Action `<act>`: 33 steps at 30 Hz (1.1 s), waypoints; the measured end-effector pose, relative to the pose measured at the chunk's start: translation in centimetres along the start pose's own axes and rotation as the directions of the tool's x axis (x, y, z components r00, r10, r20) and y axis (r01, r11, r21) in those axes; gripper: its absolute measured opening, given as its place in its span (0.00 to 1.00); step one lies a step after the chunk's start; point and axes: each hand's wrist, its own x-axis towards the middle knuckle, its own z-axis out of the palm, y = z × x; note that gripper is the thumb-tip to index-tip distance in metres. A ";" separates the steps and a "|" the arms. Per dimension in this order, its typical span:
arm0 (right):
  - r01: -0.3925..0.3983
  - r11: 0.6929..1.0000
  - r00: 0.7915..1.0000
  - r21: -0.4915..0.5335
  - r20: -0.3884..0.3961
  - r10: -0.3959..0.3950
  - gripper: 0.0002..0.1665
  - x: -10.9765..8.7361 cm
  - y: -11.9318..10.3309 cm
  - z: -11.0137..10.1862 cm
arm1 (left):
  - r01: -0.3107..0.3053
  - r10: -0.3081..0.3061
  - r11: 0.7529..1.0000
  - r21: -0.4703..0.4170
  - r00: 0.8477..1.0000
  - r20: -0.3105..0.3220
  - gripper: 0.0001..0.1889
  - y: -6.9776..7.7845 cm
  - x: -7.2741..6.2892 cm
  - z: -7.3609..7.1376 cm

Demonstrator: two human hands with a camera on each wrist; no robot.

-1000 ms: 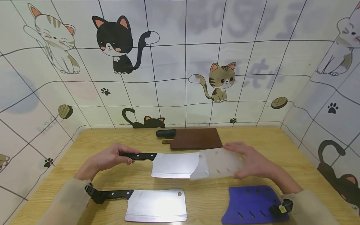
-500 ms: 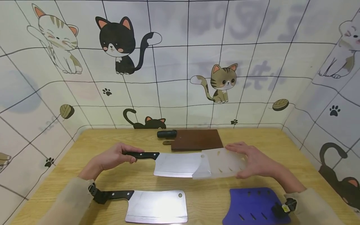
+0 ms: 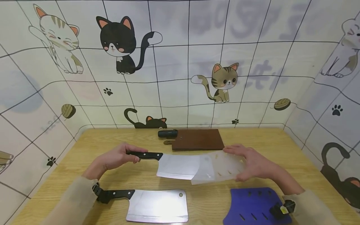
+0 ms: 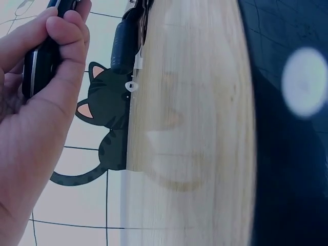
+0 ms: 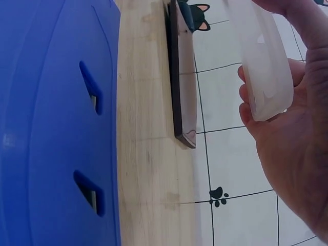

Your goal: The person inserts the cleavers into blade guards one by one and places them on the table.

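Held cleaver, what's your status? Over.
Left grip on held cleaver. Right grip on translucent sheath. Sheath covers only the cleaver's far end. Nothing visible in the way.

Smooth, bright metal in the blade (image 3: 178, 166) of the upper cleaver (image 3: 170, 165), with riveted black plastic at the handle (image 3: 149, 155). The same pairing in the lower cleaver (image 3: 157, 204), glossy enough to glare white. Milky, translucent plastic for the white sheath (image 3: 220, 167); opaque plastic with a soft sheen for the blue sheath (image 3: 250, 204). Pale grained wood on the table (image 3: 206, 203), polished to a faint mirror. Glossy brown on the board (image 3: 199, 139), possibly wood, hard to confirm. Matt cloth at the sleeves (image 3: 70, 200).
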 end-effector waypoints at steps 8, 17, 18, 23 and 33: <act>0.008 0.999 1.000 -0.041 -0.012 -0.009 0.54 1.0 -0.3 0.4 | 0.016 -0.015 1.000 0.001 0.999 -0.033 0.21 0.7 0.5 1.3; 0.006 0.999 1.000 -0.048 -0.030 -0.007 0.54 1.6 -0.4 1.0 | 0.008 -0.009 1.000 -0.022 0.999 -0.046 0.21 1.4 1.4 2.8; 0.004 0.999 0.999 -0.045 -0.033 -0.005 0.54 1.7 -0.4 1.1 | 0.008 -0.010 1.000 -0.028 0.999 -0.048 0.21 1.5 1.5 2.9; -0.012 1.000 0.999 -0.028 -0.036 0.011 0.54 1.7 -0.4 1.4 | 0.019 -0.023 0.998 -0.053 0.998 -0.065 0.21 1.9 1.8 3.7; -0.068 0.997 0.997 -0.035 -0.032 0.067 0.54 1.6 -0.4 1.6 | 0.019 -0.028 0.996 -0.085 0.995 -0.099 0.22 2.0 1.9 4.4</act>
